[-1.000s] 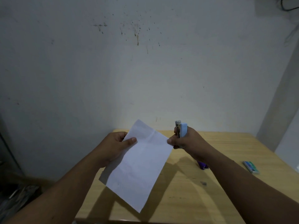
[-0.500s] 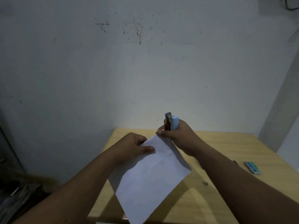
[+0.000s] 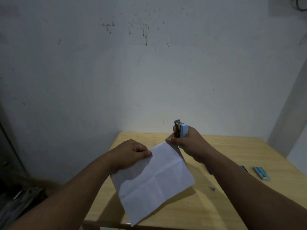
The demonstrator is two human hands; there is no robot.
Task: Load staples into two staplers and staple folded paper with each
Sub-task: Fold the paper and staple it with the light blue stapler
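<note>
Paper corner brought up to the stapler

Over the last second the folded paper (image 3: 154, 181) has swung so its top corner now meets the right hand (image 3: 186, 143), whose fingers grip the light-blue stapler (image 3: 181, 130) upright above the table (image 3: 232, 163); the left hand (image 3: 132, 153) pinches the paper's left edge, so the stapling looks imminent

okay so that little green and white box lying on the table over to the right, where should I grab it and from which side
Take the green and white box across its two long sides, near the middle, coming straight down from above. It lies flat on the table, long and narrow, with bare wood on both long sides, so a thumb-and-finger grip fits there. The right hand is nearer, but it holds the blue stapler.
</note>
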